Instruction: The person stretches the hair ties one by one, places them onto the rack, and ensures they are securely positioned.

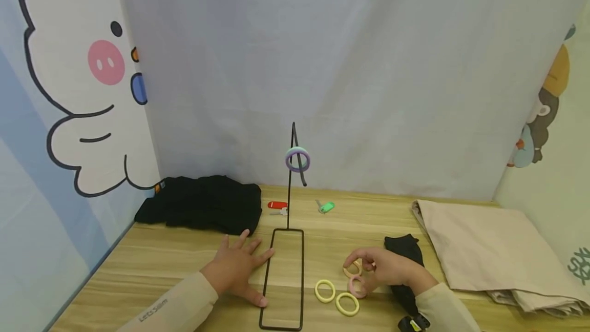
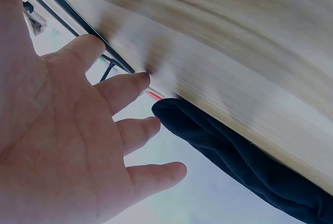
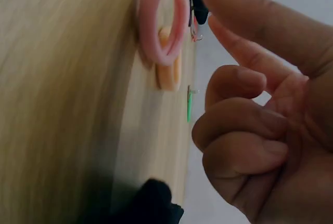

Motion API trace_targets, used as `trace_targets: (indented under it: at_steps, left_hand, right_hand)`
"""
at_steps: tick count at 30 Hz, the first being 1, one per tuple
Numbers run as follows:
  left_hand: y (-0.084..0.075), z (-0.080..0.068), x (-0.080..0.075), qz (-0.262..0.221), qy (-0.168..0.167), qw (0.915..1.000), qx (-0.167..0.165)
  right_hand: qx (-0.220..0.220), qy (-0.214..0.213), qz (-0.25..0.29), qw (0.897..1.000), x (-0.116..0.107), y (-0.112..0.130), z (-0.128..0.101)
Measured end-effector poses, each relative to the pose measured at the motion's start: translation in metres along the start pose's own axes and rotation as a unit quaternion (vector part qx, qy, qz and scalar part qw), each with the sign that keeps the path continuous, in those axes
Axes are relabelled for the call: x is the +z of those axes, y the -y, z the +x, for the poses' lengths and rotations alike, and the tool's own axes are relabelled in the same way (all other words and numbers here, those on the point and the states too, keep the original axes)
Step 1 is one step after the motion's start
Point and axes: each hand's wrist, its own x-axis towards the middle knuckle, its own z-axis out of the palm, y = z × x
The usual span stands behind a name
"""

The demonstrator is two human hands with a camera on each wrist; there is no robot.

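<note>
My left hand [image 1: 235,268] is spread flat with straight fingers. Its thumb and index finger reach the left rod of a black wire stand [image 1: 302,281]. On the stand's slanting upper arm hang a purple ring [image 1: 288,167] and a mint one behind it. My right hand [image 1: 384,269] hovers over a pink ring [image 1: 351,288] and an orange ring [image 1: 346,272]. In the right wrist view its thumb and index finger stand apart, the other fingers curl inward, and the pink ring [image 3: 149,24] lies clear of them. Two yellow rings [image 1: 325,299] [image 1: 347,313] lie left of it.
Black folded cloth [image 1: 203,204] lies at the back left. Behind the stand are a red-tagged key [image 1: 276,205] and a green-tagged key [image 1: 328,207]. A smaller black cloth [image 1: 405,247] is by my right wrist. Beige folded fabric [image 1: 488,245] covers the right side.
</note>
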Motion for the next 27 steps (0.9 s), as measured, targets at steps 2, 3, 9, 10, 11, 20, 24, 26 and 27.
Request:
trace_targets:
  at_steps: [2,3,9,10,11,20,24,26,27]
  left_hand:
    - [0.0005,0.0006,0.0005,0.002,0.002,1.0,-0.002]
    - [0.0007,0.0007,0.0007,0.002,0.003,1.0,-0.003]
    - [0.0001,0.0004,0.0005,0.0,0.003,1.0,-0.003]
    - [0.0,0.0001,0.0001,-0.001,0.003,1.0,-0.002]
    - [-0.0001,0.0,-0.0001,-0.002,0.003,1.0,-0.001]
    - [-0.0002,-0.0004,-0.0012,-0.005,0.007,1.0,-0.004]
    - [-0.0004,0.0003,-0.0008,-0.001,0.01,0.9999,-0.005]
    - [-0.0005,0.0006,-0.0008,0.001,0.011,0.9999,-0.006]
    - [-0.0004,0.0007,-0.0007,0.002,0.012,0.9999,-0.006]
  right_hand:
    - [-0.006,0.011,-0.013,1.0,-0.0003,-0.0026,-0.0012]
    - [-0.005,0.014,-0.019,1.0,-0.0003,-0.0036,-0.0017]
    - [-0.003,0.03,-0.045,0.999,0.0021,-0.0066,-0.0024]
    - [-0.001,0.03,-0.047,0.998,0.0027,-0.0068,-0.0023]
    - [0.001,0.03,-0.05,0.998,0.0032,-0.007,-0.0021]
    - [-0.005,0.028,-0.065,0.997,0.0056,-0.0054,0.0011]
    - [-0.002,0.025,-0.06,0.998,0.0069,-0.006,0.0015]
    - [0.004,0.024,-0.054,0.998,0.0077,-0.0071,0.0018]
    - [0.006,0.023,-0.053,0.998,0.008,-0.0075,0.0018]
